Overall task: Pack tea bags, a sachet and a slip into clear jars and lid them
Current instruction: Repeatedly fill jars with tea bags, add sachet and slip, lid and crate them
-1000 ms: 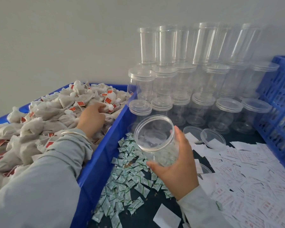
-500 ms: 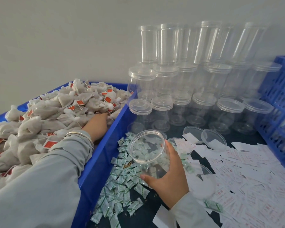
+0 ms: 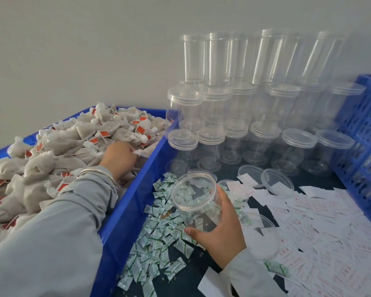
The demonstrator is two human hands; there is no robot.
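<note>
While the left hand digs into the tea bags heaped in the blue bin, fingers pinching one bag, the right hand grasps an open, tilted jar above the sachets. Slips lie right; lidded jars stand behind.

- soft, even daylight fills the scene; no hard shadows anywhere.
- the grey wall darkens slightly toward the upper corners.
- pale glare streaks run down the stacked clear jars, washing out their edges.
- wide-angle bend tilts the jars outward at the right.
- the sleeve in the near left corner looks soft.
</note>
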